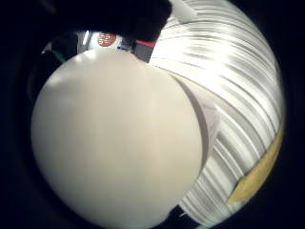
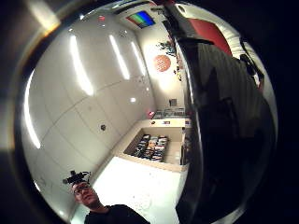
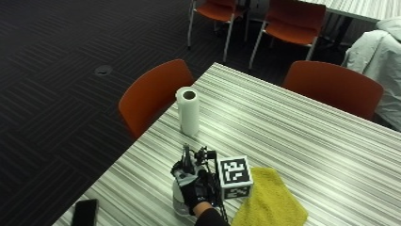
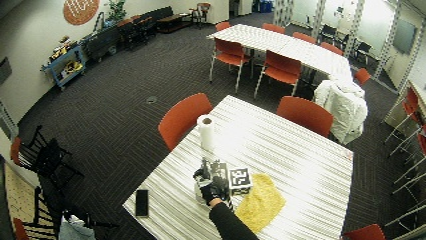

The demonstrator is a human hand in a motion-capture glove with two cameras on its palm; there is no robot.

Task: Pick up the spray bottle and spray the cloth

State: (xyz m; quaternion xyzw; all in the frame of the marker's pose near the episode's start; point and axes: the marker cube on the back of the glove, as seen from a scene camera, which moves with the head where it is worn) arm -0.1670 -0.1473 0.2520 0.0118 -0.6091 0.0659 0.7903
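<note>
In the outside view my gloved right hand (image 3: 196, 189) is curled round the upper part of a pale spray bottle (image 3: 180, 201), which stands upright near the striped table's (image 3: 300, 122) front left edge. The bottle's dark spray head (image 3: 188, 157) sticks up above my fingers. A yellow cloth (image 3: 270, 200) lies flat on the table just to the right of the hand. In the little finger side palm view the bottle's white rounded body (image 1: 119, 143) fills most of the picture, with the cloth (image 1: 257, 176) on the striped tabletop beyond it. Whether the bottle's base touches the table is hidden.
A white paper towel roll (image 3: 188, 111) stands upright further back near the left edge. A black phone (image 3: 84, 212) lies at the front left corner. Orange chairs (image 3: 153, 96) stand along the table's left and far sides.
</note>
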